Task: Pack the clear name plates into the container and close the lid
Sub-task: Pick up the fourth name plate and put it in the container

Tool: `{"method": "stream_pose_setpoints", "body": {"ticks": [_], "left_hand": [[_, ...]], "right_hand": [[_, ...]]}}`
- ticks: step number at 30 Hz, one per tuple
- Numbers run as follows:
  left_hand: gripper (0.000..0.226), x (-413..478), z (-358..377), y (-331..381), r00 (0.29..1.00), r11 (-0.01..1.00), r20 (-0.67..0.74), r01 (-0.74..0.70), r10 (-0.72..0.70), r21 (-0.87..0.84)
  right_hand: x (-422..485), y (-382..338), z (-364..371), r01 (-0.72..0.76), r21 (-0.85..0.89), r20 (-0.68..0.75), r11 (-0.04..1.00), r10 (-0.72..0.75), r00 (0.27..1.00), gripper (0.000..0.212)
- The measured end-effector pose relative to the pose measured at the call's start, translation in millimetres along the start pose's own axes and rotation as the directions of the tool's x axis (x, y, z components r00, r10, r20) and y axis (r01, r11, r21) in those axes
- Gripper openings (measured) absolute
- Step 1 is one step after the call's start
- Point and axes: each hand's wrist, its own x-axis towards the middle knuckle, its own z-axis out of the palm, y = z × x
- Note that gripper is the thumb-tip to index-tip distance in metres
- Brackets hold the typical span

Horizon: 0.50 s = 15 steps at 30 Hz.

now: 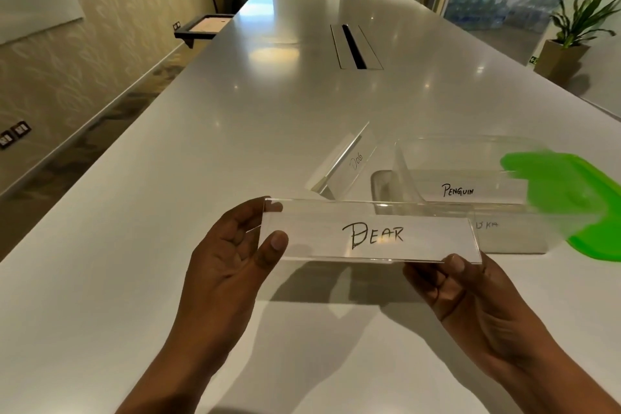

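Note:
I hold a clear name plate marked "BEAR" (371, 233) above the table, just in front of the clear container (470, 148). My left hand (235, 252) grips its left end, thumb on the front face. My right hand (467, 292) pinches its lower right corner. Inside the container stands a plate marked "PENGUIN" (458, 190), and another plate's faint writing shows through the front wall. A plate marked "Dog" (349, 161) stands on the table left of the container. The green lid (571, 198) leans on the container's right side.
The long white table (235, 131) has a cable slot (353, 45) in its middle. Its left edge drops to carpet and a wall. A potted plant (571, 40) stands at the right. A black tray (205, 25) sits beyond the far left edge.

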Motion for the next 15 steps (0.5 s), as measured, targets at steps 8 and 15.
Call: {"method": "stream_pose_setpoints", "body": {"ticks": [8,15], "left_hand": [[0.052,-1.5,1.0,-2.2,1.000,0.998,0.016,0.004,-0.003,-0.061],[0.061,-4.3,1.2,1.2,0.999,0.996,-0.013,-0.035,0.034,-0.083]], "right_hand": [[1.7,-2.5,0.2,0.018,-0.005,0.012,1.000,-0.018,1.000,0.041],[4.8,-4.9,-1.2,0.041,0.028,-0.015,0.999,-0.040,0.999,0.043]]}}
